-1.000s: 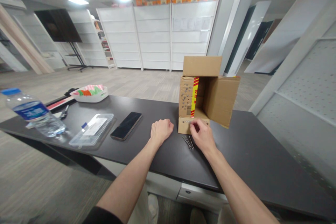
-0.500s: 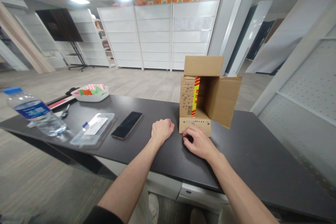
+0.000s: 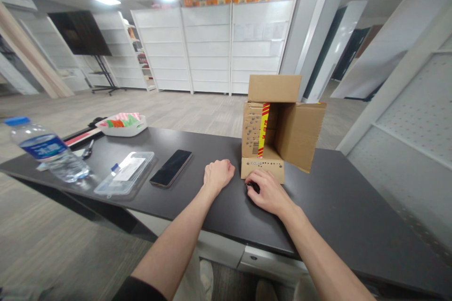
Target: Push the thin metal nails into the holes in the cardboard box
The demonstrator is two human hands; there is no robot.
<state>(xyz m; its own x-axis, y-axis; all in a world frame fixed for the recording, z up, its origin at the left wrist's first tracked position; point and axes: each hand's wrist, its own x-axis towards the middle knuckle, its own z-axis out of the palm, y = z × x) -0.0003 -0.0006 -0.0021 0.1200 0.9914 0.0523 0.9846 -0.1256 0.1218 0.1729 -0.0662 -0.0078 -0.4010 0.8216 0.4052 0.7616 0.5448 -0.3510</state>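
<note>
Two hands are rested low at the table [image 3: 339, 197]; one second ago the right hand [image 3: 266, 191] was set at the lower flap [image 3: 265, 167] of the box [image 3: 282, 132], and it has since been brought down just in front; the flap's row of dark holes [image 3: 271, 164] and pale spots [image 3: 255, 163] is thus left uncovered, so work there seems to be paused while the pins [image 3: 254, 187] are attended to; these are mostly covered by the right hand, whose fingers are curved with a gap left below the forefinger; whether a pin is gripped cannot be told. The left hand [image 3: 219, 174] has been kept loosely curled on the table, left of the box and apart from it; nothing is seen held in it. The box is stood open toward the hands; the phone [image 3: 171, 168] and case [image 3: 124, 176] are left untouched farther left.
</note>
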